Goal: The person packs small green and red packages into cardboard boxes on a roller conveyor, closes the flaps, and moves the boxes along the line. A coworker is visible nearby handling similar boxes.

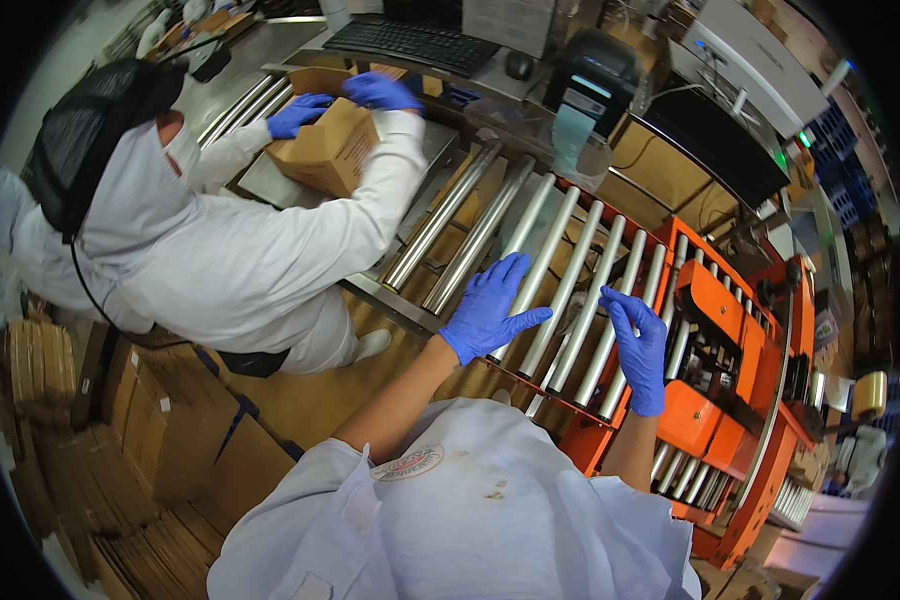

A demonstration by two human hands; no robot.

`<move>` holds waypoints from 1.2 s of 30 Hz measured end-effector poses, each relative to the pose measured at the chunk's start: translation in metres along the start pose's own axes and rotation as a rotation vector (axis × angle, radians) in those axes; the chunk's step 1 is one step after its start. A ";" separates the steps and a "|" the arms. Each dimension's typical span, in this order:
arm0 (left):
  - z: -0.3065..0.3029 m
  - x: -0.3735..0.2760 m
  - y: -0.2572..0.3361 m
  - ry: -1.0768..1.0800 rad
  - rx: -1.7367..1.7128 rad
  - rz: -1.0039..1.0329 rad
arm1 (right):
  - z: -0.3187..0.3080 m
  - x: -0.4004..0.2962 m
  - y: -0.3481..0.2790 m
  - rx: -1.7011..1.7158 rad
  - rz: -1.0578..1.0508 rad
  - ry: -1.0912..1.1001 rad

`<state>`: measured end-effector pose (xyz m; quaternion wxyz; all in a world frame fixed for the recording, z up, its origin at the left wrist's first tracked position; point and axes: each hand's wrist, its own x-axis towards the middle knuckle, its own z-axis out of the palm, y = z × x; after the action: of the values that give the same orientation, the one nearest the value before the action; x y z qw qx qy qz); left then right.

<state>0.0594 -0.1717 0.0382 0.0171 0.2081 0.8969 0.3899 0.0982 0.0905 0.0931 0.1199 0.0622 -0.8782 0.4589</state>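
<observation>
My left hand (495, 309), in a blue glove, is over the near ends of the silver conveyor rollers (570, 289). Its thumb is spread from the fingers and it holds nothing. On the right, my right hand (637, 349), gloved the same way, is above the rollers beside the orange carton sealing machine (694, 420). Its fingers are bent, with a small gap to the thumb, and no object shows between them. Whether either glove touches a roller is hard to tell.
At left, a co-worker in white (270, 247) has both gloved hands at an open cardboard box (337, 146). A label printer (596, 79), keyboard (412, 46) and mouse (519, 65) stand behind the conveyor. Flattened cartons (172, 420) are stacked at lower left. A tape roll (868, 395) is at right.
</observation>
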 end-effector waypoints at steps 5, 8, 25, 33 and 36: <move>0.006 0.001 -0.002 -0.008 -0.025 0.047 | 0.010 0.002 0.012 0.149 0.067 -0.025; 0.015 0.002 0.000 -0.005 -0.026 0.069 | 0.010 -0.004 0.028 0.218 0.135 -0.031; 0.047 -0.014 -0.010 -0.048 -0.261 -0.074 | -0.048 -0.050 0.073 0.221 0.296 0.071; 0.052 -0.004 -0.012 -0.001 -0.145 0.003 | -0.067 -0.058 0.103 0.250 0.228 0.092; 0.049 0.005 0.002 0.023 -0.257 -0.017 | -0.073 -0.070 0.084 0.318 0.255 0.156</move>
<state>0.0651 -0.1346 0.0067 0.0366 0.1922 0.8413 0.5040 0.1587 0.1980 0.0478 0.1168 -0.0670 -0.7836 0.6065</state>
